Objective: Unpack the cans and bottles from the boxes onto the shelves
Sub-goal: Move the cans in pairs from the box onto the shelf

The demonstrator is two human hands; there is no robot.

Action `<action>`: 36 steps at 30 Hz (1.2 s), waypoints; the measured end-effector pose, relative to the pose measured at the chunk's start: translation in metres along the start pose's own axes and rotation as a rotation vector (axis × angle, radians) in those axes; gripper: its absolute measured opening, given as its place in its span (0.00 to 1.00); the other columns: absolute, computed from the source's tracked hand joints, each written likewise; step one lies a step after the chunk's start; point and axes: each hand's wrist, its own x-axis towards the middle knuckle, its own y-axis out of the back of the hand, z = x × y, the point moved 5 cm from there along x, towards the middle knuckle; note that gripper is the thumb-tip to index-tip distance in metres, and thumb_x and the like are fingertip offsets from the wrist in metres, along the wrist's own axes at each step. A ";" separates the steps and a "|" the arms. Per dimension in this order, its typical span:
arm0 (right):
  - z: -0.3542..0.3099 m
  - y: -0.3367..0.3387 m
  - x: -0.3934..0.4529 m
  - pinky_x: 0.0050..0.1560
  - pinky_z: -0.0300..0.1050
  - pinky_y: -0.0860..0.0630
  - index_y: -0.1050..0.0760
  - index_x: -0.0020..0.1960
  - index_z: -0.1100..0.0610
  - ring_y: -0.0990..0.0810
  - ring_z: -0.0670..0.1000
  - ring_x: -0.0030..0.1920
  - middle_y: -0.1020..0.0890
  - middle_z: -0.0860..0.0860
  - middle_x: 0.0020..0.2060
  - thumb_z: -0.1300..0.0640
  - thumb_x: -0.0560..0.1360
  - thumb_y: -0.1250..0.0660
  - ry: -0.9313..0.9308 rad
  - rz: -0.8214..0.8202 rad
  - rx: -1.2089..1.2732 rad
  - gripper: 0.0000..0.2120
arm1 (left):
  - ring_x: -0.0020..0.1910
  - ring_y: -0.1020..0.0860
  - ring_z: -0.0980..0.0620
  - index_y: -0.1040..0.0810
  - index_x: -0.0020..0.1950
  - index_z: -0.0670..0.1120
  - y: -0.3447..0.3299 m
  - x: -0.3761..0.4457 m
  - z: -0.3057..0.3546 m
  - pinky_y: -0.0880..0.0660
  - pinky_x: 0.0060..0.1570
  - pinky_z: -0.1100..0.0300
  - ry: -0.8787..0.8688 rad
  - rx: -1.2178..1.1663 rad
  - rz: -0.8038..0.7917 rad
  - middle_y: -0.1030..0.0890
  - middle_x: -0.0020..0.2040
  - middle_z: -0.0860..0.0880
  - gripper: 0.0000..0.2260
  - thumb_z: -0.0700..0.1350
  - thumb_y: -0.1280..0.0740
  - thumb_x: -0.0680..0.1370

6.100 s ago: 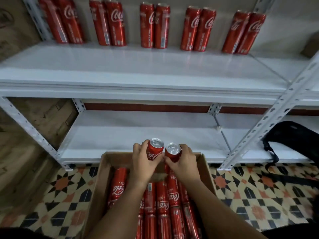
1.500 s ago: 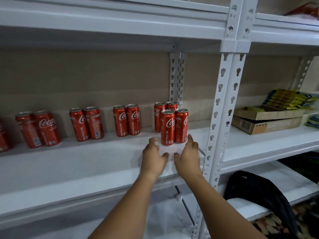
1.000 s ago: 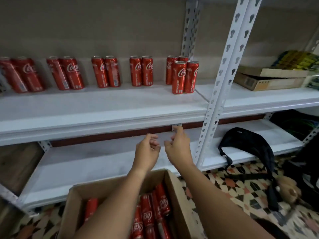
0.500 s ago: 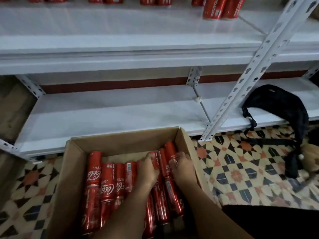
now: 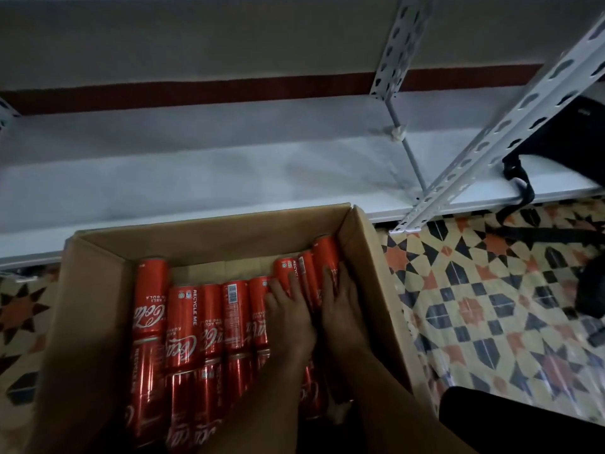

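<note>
A brown cardboard box (image 5: 212, 226) stands open on the floor in front of the white bottom shelf (image 5: 196, 172). Several red Coca-Cola cans (image 5: 183, 322) lie on their sides in it, in rows. Both my hands are inside the box at its right end. My left hand (image 5: 288, 312) lies on a can near the middle right, fingers stretched along it. My right hand (image 5: 340, 306) rests on the cans against the box's right wall, fingers also fairly straight. No can is lifted. My forearms hide the cans beneath them.
A slanted white perforated upright (image 5: 491, 132) stands right of the box. A black bag (image 5: 563, 139) sits on the shelf's right end, its strap hanging down to the patterned tiled floor (image 5: 491, 306). The upper shelf with standing cans is out of view.
The hands left two cans on the upper shelf, then came down empty into the box. Since half a second ago they lie a little further along the right-hand cans, and the view has dropped closer.
</note>
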 end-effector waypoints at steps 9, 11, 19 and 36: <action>-0.005 0.000 0.004 0.78 0.61 0.49 0.75 0.76 0.59 0.47 0.66 0.79 0.55 0.67 0.79 0.47 0.76 0.29 -0.019 0.043 -0.258 0.57 | 0.79 0.47 0.39 0.65 0.82 0.59 -0.005 0.007 0.000 0.36 0.74 0.47 -0.079 0.098 -0.103 0.65 0.82 0.38 0.50 0.52 0.28 0.77; -0.006 0.002 0.006 0.73 0.61 0.36 0.60 0.81 0.61 0.33 0.67 0.74 0.41 0.68 0.77 0.48 0.68 0.21 -0.035 0.065 -0.269 0.59 | 0.79 0.47 0.38 0.63 0.83 0.58 -0.002 0.008 -0.001 0.36 0.74 0.48 -0.101 0.121 -0.094 0.62 0.82 0.37 0.48 0.51 0.28 0.78; -0.021 0.016 0.002 0.72 0.57 0.33 0.62 0.81 0.62 0.39 0.66 0.76 0.45 0.65 0.79 0.50 0.74 0.25 0.001 0.051 -0.218 0.54 | 0.80 0.47 0.38 0.63 0.83 0.53 0.007 -0.004 -0.007 0.39 0.77 0.49 -0.187 0.088 -0.066 0.57 0.84 0.41 0.43 0.46 0.33 0.82; -0.037 0.084 -0.006 0.67 0.48 0.29 0.34 0.69 0.58 0.32 0.56 0.66 0.29 0.56 0.65 0.50 0.77 0.31 -0.080 0.208 0.070 0.25 | 0.71 0.30 0.43 0.31 0.76 0.53 0.066 -0.002 -0.011 0.26 0.67 0.50 -0.286 -0.036 -0.019 0.36 0.78 0.50 0.20 0.51 0.36 0.83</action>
